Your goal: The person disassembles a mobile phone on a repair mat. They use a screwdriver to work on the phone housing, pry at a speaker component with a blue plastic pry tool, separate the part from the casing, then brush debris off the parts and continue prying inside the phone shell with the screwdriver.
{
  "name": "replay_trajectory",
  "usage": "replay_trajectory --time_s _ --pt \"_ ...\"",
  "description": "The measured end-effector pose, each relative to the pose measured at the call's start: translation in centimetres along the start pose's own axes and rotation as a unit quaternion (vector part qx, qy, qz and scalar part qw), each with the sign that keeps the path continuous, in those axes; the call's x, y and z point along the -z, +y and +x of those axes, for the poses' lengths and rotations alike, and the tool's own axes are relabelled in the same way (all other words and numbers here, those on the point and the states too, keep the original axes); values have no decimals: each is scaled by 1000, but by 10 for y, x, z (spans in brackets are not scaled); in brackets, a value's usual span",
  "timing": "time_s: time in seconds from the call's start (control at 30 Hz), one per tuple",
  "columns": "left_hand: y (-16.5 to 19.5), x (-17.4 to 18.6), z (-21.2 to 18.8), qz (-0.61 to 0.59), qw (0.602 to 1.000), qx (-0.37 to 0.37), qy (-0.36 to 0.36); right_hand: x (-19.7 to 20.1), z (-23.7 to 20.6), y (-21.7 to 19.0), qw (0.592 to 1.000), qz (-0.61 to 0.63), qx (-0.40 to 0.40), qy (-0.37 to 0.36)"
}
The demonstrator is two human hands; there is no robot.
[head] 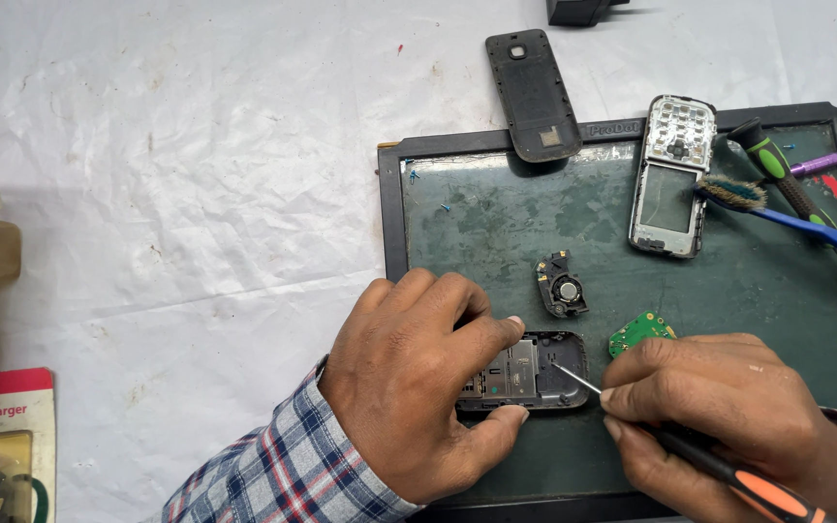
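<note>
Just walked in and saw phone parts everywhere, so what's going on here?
A person is working on an opened phone body on a dark work mat. The left hand grips the body, while the right hand holds a screwdriver with its tip inside the body. Around them lie a small speaker module, a green circuit board, a front frame, a back cover and a brush.
</note>
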State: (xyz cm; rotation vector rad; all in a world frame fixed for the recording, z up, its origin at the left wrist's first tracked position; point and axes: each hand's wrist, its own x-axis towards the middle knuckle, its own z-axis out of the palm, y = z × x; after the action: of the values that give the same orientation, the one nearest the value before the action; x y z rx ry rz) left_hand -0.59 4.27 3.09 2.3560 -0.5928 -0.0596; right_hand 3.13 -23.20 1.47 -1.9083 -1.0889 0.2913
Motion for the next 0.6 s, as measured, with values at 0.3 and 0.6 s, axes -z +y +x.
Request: replay_trajectory --time_s 0.3,0.6 --pt "1 0 0 -4 1000 -6 10 -3 3 -1 1000 1 7 14" --pt "-1 0 1 -2 1000 8 -19 -5 6 -1 1000 -19 2 24"
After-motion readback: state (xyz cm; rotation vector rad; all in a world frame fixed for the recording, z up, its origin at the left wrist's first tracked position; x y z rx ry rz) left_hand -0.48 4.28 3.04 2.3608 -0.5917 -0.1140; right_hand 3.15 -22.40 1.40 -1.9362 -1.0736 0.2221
